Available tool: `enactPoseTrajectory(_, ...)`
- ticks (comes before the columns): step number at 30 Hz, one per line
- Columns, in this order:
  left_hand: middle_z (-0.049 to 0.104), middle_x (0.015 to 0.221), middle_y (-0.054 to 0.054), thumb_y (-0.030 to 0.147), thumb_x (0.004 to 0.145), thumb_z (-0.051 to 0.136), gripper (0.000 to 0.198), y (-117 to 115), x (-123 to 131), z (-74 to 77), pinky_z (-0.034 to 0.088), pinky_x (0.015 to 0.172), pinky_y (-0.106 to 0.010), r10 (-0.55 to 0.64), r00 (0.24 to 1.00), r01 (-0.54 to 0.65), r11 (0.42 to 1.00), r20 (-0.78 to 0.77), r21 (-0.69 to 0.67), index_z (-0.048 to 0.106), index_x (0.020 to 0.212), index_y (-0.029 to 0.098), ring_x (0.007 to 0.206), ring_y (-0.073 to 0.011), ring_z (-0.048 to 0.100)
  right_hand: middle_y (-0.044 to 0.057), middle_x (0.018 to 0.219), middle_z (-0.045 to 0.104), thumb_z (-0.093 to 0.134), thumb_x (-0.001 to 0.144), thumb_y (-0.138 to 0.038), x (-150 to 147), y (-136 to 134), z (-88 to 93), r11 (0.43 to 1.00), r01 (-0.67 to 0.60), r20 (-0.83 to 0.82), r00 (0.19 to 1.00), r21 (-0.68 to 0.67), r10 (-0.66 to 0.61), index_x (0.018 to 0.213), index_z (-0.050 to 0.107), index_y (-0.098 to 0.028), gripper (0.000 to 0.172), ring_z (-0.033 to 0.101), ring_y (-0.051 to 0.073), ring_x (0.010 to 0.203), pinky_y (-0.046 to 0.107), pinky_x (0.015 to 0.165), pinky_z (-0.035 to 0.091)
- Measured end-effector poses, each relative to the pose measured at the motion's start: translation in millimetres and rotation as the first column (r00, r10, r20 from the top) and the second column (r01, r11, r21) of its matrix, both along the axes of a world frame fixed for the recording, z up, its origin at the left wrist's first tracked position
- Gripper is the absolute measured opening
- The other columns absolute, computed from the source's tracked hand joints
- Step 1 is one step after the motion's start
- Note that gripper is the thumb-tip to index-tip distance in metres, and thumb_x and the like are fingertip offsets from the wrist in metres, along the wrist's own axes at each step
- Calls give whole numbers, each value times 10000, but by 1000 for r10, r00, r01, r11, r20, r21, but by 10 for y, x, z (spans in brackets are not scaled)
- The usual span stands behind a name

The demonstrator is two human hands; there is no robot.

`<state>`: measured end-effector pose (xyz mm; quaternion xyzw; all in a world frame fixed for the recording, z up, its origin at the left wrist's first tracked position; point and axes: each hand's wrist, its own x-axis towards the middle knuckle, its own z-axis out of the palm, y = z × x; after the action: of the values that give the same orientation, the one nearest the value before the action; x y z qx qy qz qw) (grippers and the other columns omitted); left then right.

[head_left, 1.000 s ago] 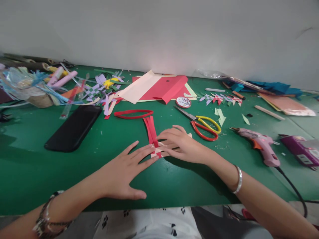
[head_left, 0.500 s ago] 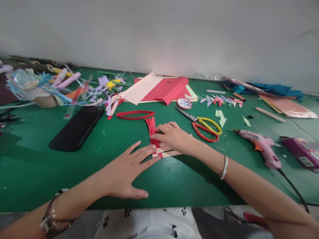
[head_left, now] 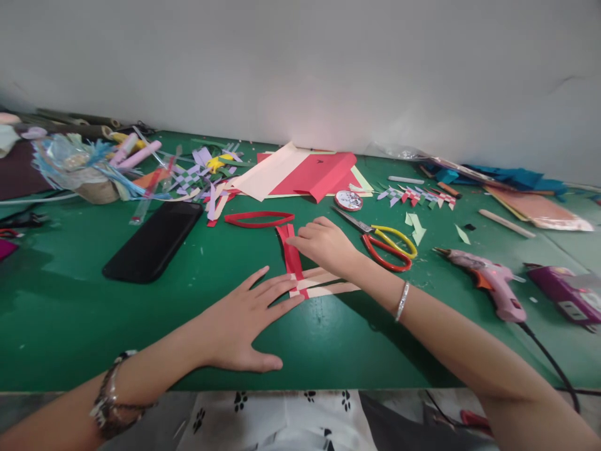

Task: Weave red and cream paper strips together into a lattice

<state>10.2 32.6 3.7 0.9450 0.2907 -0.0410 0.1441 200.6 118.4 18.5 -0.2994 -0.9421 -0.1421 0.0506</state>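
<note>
My left hand [head_left: 244, 316] lies flat with fingers spread, its fingertips pressing the left edge of a small weave of red and cream paper strips. The red paper strips [head_left: 292, 258] run away from me, and the cream paper strips [head_left: 331, 288] reach right, partly under my right wrist. My right hand [head_left: 326, 245] is curled beside the upper part of the red strips, thumb and fingers closed at their right edge. Its fingers partly hide what is pinched. Just beyond lies a flattened red paper loop [head_left: 259, 218]. Scissors [head_left: 387, 241] with yellow and orange handles rest to the right.
A black phone [head_left: 154, 241] lies left. Red and cream paper sheets [head_left: 323, 172] are at the back, near a round tin [head_left: 348, 200]. A pink glue gun [head_left: 488, 279] and a purple power strip [head_left: 566, 294] sit right, with a cable trailing to the table edge.
My right hand has shifted slightly up along the red strips, uncovering more of the cream strips. The red strips now lie closer together. My left hand stays pressed on the weave.
</note>
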Motion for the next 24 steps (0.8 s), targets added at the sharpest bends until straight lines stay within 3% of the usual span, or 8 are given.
enactPoseTrajectory(6,189,1437,-114,557,708,521,846,-2,-2,-7,4,1044,-514,2,1000,-2,1000,12,-9,154,1384,203,1301,-288,173,73,863,652,433,831,-111,34,47,-111,962,48,-251,961,-267,-118,933,640,-144,233,553,150,780,265,692,363)
enactPoseTrajectory(11,209,1432,-106,538,701,538,842,-1,2,-11,13,1050,-502,3,1000,-3,1000,18,-2,164,1382,211,1300,-279,182,42,855,649,460,764,-93,4,26,-109,828,-28,-517,792,-560,-324,882,630,-143,213,556,113,738,237,688,415)
enactPoseTrajectory(16,201,1434,-109,533,698,542,851,6,9,-3,21,1047,-510,5,1000,-5,1000,12,8,151,1384,216,1300,-279,184,-26,668,573,498,671,-51,-76,56,-105,704,-51,-531,696,-708,-483,698,543,-156,117,487,77,579,205,566,391)
enactPoseTrajectory(21,199,1435,-107,533,700,541,849,-8,-2,-6,24,1048,-506,-2,1000,2,1000,14,6,149,1384,217,1302,-277,179,-52,610,509,481,625,-30,-125,99,-115,667,-20,-522,639,-745,-564,626,458,-172,144,450,70,538,199,534,362)
enactPoseTrajectory(24,189,1438,-109,532,703,539,852,-16,-12,-16,17,1047,-505,1,1000,-1,1000,12,4,138,1386,219,1305,-272,170,-51,617,500,527,653,-110,-138,89,-110,649,19,-488,642,-761,-591,678,467,-174,90,438,74,528,209,527,354)
